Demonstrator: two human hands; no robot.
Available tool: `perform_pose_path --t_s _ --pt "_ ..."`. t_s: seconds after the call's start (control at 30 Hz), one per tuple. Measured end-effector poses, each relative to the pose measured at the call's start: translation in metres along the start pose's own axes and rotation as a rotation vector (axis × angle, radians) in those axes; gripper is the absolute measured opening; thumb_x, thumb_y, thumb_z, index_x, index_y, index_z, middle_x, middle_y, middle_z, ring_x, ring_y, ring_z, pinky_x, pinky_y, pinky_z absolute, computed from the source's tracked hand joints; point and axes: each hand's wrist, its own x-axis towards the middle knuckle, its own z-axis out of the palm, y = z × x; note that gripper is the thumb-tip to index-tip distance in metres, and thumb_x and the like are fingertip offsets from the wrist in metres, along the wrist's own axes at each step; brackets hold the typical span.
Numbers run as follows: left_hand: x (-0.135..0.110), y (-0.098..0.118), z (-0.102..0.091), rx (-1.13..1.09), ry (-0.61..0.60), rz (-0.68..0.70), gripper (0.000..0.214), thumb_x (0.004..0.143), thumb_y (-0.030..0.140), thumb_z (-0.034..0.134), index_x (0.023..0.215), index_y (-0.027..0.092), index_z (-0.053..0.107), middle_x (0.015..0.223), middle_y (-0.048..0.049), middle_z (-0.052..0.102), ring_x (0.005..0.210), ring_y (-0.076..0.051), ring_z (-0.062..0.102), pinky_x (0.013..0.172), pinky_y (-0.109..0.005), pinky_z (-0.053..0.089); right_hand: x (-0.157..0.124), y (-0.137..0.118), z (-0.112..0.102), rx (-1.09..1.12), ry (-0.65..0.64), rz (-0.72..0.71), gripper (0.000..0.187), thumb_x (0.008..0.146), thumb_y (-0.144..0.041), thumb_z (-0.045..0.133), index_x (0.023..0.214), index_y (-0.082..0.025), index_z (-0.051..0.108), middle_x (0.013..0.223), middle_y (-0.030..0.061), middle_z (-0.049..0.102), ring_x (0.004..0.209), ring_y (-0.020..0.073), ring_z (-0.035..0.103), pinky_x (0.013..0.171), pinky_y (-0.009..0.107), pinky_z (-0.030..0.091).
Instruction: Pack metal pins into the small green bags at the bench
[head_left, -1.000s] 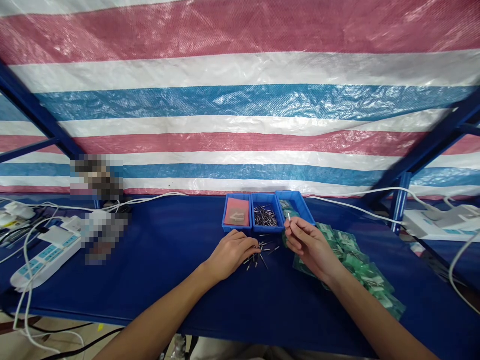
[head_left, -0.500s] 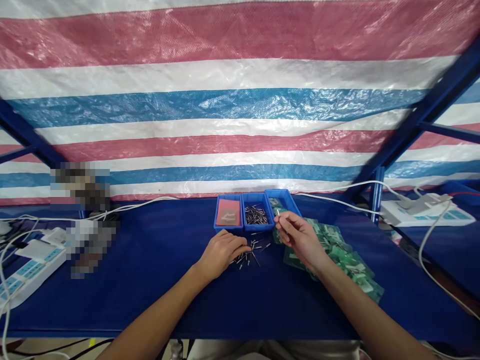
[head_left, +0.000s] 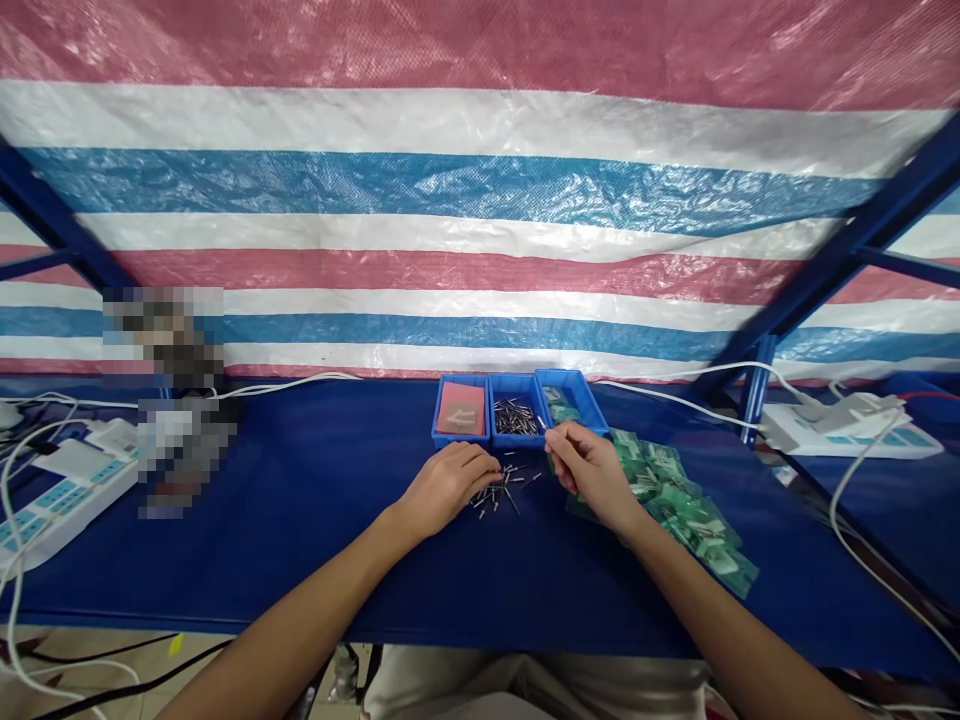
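My right hand [head_left: 592, 475] is closed in a pinch on a small metal pin [head_left: 541, 424], whose bright tip sticks out up and to the left, in front of the right-hand blue bin. My left hand [head_left: 444, 485] rests by the loose pile of metal pins [head_left: 504, 488] on the table, fingers bent together at its left edge; whatever they hold is hidden. Behind the pile, the middle blue bin [head_left: 516, 441] contains many similar dark and silver pins. The left blue bin [head_left: 460, 440] has a pink sheet [head_left: 463, 392] and a small clear packet in it.
The right blue bin [head_left: 596, 408] contains green-tinted packets. More green plastic packets [head_left: 694, 515] lie spread under and beyond my right forearm. Power strips with white cables stand at the left [head_left: 71, 505] and right [head_left: 885, 430]. Striped sheeting [head_left: 480, 230] hangs behind the table.
The pin in my right hand now leans to the upper left and sits nearer the middle bin. My left hand stays by the pile. The camera view has tipped down slightly.
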Motion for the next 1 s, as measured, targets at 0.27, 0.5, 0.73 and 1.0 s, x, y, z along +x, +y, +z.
perform_pose_path --t_s 0.27,0.5,0.73,1.0 --pt "0.001 0.002 0.002 0.013 0.008 0.002 0.027 0.111 0.04 0.058 0.1 0.017 0.069 0.093 -0.0041 0.074 0.086 -0.017 0.067 0.083 -0.031 0.054 0.004 -0.002 0.0 0.096 0.01 0.039 0.053 0.096 -0.069 0.066 0.119 -0.021 0.075 0.077 0.0023 0.069 0.043 0.0104 0.044 0.037 0.025 0.038" --pt "0.001 0.004 0.004 -0.122 0.031 -0.049 0.027 0.111 0.04 0.058 0.101 0.017 0.07 0.094 -0.0052 0.073 0.088 -0.017 0.067 0.085 -0.032 0.053 -0.005 0.002 0.002 -0.341 -0.241 -0.281 0.021 0.1 -0.046 0.072 0.109 -0.03 0.083 0.099 0.0076 0.072 0.08 0.0216 0.063 0.066 0.033 0.051" --pt "0.001 0.009 0.006 -0.197 0.099 -0.033 0.025 0.108 0.039 0.064 0.1 0.017 0.071 0.093 -0.0049 0.076 0.085 -0.017 0.068 0.083 -0.032 0.053 -0.008 -0.001 0.006 -0.405 -0.411 -0.312 0.022 0.107 -0.043 0.062 0.106 -0.03 0.08 0.098 0.0073 0.07 0.078 0.0215 0.061 0.067 0.034 0.047" --pt "0.0 0.009 0.01 -0.226 0.146 -0.045 0.025 0.107 0.04 0.066 0.099 0.016 0.07 0.09 -0.0054 0.073 0.082 -0.016 0.065 0.077 -0.03 0.055 -0.011 -0.004 0.007 -0.406 -0.411 -0.307 0.022 0.109 -0.043 0.059 0.1 -0.027 0.073 0.097 0.0064 0.068 0.08 0.0207 0.059 0.067 0.032 0.044"
